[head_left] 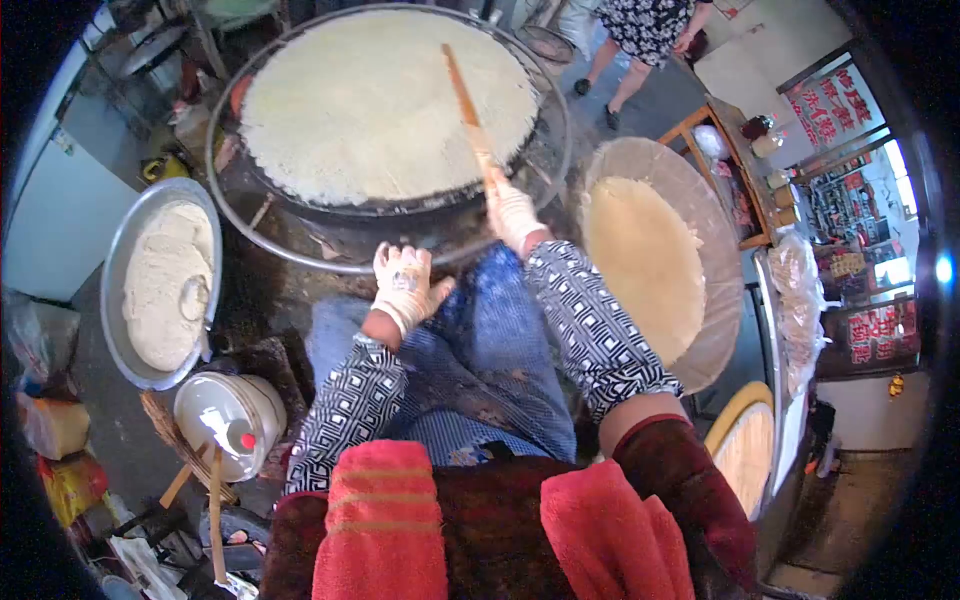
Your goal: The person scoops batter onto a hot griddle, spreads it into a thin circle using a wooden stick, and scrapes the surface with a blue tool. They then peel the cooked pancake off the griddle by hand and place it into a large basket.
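Note:
In my gloved right hand (512,210) is the handle of a long flat wooden spatula (462,95), its blade reaching over a large round griddle. A thin pale pancake (380,110) covers nearly the whole griddle surface. My left hand (403,284), gloved as well, has its fingers spread near the metal ring (330,262) that runs around the griddle, and holds nothing. To the left stands a metal basin (112,290) of thick batter (160,290), a ladle (194,296) resting in it.
A finished round pancake (640,265) lies on a wide round tray (722,270) at my right. By the basin is a white bucket (270,400) with wooden sticks (216,520). A round wooden board (750,455) sits lower right. Another person (645,35) stands beyond the griddle.

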`<action>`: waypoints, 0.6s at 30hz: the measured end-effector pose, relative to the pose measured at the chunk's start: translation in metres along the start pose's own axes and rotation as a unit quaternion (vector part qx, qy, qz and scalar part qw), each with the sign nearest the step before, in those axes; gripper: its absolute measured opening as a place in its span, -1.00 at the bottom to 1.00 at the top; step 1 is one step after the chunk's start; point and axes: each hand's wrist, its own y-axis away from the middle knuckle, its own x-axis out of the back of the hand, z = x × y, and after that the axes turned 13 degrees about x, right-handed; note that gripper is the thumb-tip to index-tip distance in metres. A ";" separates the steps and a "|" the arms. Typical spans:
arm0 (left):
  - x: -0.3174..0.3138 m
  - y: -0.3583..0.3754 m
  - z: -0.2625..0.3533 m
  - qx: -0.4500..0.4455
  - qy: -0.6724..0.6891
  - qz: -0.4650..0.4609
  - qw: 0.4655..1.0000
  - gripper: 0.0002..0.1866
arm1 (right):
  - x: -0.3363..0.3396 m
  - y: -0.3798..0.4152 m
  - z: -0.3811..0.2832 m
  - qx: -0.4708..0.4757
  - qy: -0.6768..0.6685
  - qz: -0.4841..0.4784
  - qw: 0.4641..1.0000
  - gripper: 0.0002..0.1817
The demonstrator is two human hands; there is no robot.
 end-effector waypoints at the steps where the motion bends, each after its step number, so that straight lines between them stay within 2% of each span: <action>1: -0.004 0.003 0.009 -0.009 0.002 0.010 1.000 -0.39 | 0.003 0.020 -0.023 -0.019 -0.036 -0.022 0.999 -0.51; 3: -0.013 -0.001 0.019 -0.019 0.044 0.020 0.999 -0.38 | -0.092 0.016 0.069 0.052 -0.175 0.010 0.983 -0.52; 5: -0.017 -0.005 0.025 -0.008 0.027 -0.004 1.000 -0.34 | -0.029 0.074 -0.006 0.118 -0.050 0.072 0.989 -0.57; 6: -0.009 -0.005 0.026 0.005 0.021 -0.044 0.999 -0.31 | -0.027 0.088 -0.016 0.158 -0.083 0.142 0.974 -0.56; 7: -0.008 -0.007 0.029 0.008 0.011 -0.055 0.998 -0.30 | -0.009 0.094 -0.023 0.019 -0.176 0.047 0.983 -0.53; 9: -0.014 -0.005 0.027 -0.011 0.019 -0.015 1.000 -0.32 | 0.031 0.091 -0.054 -0.114 -0.200 0.036 0.972 -0.52; 11: -0.011 -0.002 0.026 -0.011 0.032 -0.035 0.999 -0.34 | 0.044 0.071 -0.047 -0.041 -0.078 0.084 0.993 -0.51; 12: -0.011 -0.002 0.026 -0.012 0.029 -0.031 0.999 -0.34 | 0.029 0.051 -0.014 0.043 0.005 0.127 0.991 -0.52; 13: -0.011 -0.004 0.025 -0.012 0.026 -0.025 0.999 -0.34 | 0.038 0.035 -0.013 -0.009 0.049 0.039 0.998 -0.53; 15: -0.009 -0.004 0.025 0.002 0.007 -0.030 1.000 -0.33 | 0.043 0.016 -0.020 0.035 0.194 -0.019 0.980 -0.51; 17: -0.008 -0.005 0.021 -0.002 0.011 -0.052 0.999 -0.33 | 0.025 0.018 -0.023 0.048 0.327 -0.027 0.943 -0.46; 18: -0.005 -0.004 0.020 0.004 0.008 -0.060 0.998 -0.34 | 0.024 0.023 -0.034 0.051 0.340 -0.043 0.938 -0.45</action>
